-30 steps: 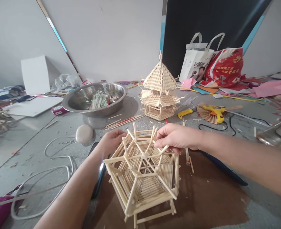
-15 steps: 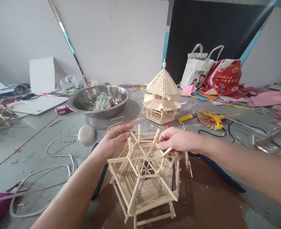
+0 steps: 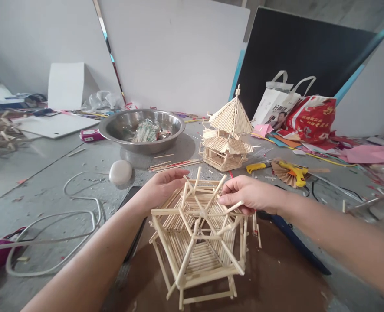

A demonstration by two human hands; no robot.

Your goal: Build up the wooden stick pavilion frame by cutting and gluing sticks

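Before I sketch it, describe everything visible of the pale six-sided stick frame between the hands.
The pale six-sided stick frame looks wooden, open-topped, over a flat brown sheet. Spokes meet at a hub; stubs jut upward; panels of parallel sticks lie below. The right hand seems to pinch its far right; the left hand is by its left edge, contact unclear.

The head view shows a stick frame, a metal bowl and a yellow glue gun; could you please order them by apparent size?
1. Stick frame
2. Metal bowl
3. Yellow glue gun
The frame's nearness to the camera enlarges it.
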